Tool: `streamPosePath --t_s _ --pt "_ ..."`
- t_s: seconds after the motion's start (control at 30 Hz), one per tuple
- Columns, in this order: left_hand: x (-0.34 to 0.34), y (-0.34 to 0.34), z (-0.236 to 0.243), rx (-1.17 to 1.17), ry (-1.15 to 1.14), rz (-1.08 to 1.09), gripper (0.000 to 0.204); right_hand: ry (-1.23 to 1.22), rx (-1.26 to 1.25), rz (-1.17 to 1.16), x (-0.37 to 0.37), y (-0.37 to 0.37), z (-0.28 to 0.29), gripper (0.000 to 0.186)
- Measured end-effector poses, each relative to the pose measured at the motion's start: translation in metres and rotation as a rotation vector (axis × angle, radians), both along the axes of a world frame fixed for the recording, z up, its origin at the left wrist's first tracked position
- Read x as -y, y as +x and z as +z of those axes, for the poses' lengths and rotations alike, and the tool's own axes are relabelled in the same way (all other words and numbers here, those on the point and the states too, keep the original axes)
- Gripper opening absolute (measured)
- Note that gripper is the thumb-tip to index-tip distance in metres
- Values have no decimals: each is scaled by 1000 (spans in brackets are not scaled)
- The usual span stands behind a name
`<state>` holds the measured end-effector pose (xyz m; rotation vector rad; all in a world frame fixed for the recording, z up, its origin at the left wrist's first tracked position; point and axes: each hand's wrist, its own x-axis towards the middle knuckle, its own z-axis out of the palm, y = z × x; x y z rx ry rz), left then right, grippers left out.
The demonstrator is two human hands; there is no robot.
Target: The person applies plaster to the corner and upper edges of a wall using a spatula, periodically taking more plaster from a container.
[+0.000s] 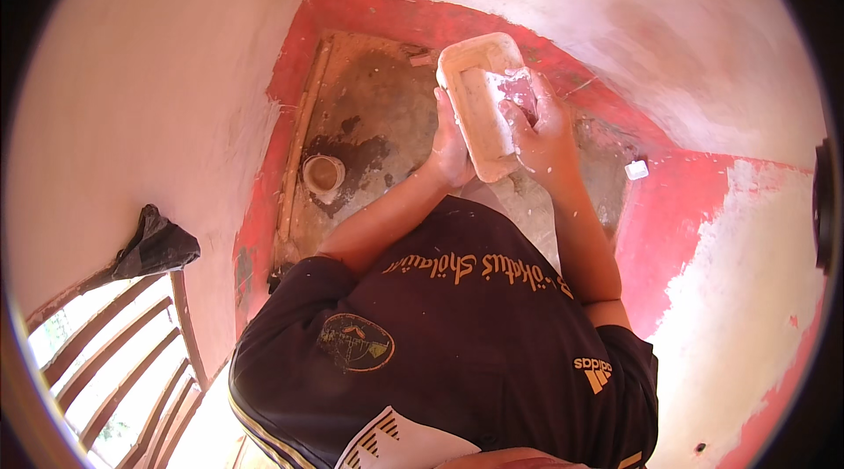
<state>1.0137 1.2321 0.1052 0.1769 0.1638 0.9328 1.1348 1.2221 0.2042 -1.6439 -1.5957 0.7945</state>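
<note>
I hold a cream rectangular tub (pixel 479 109), smeared with white paste, out in front of my chest. My left hand (pixel 450 148) grips its left side from below. My right hand (pixel 541 130) rests on the tub's right rim, closed around a small paste-covered thing (pixel 514 91) inside the tub; what it is I cannot tell. Both hands are spattered with white. My dark shirt (pixel 440 337) fills the lower middle of the view.
Far below lies a stained floor (pixel 369 117) bordered by red-painted wall base (pixel 272 196), with a small round container (pixel 323 174) on it. White walls rise on both sides. A dark cloth (pixel 156 245) hangs on a barred window (pixel 114 363) at lower left. A small white block (pixel 636 170) lies at right.
</note>
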Motion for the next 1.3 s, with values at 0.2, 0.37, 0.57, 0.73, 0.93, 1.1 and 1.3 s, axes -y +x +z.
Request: streamPosePath --t_s 0.2,0.37,0.57,0.73,0.93,1.1,1.3 --pt "6 6 -14 -52 50 8 92 14 -126 39 4 3 -22 49" --pt "5 16 -12 -22 46 -33 91 -23 -384 44 1 19 -26 44" --pt "0 48 7 -220 121 -24 97 -59 -596 10 0 59 -23 38" --pt "-9 83 2 -270 207 -100 96 -75 -757 -30 -3 99 -18 35" --pt "-43 167 -3 -349 158 -133 96 -94 -752 -109 -31 201 -17 29" --pt "-110 273 8 -34 57 -259 88 -24 -870 -238 -79 321 -19 28" --pt "-204 451 -2 -78 98 -320 87 23 -1138 -372 -145 505 -52 28"
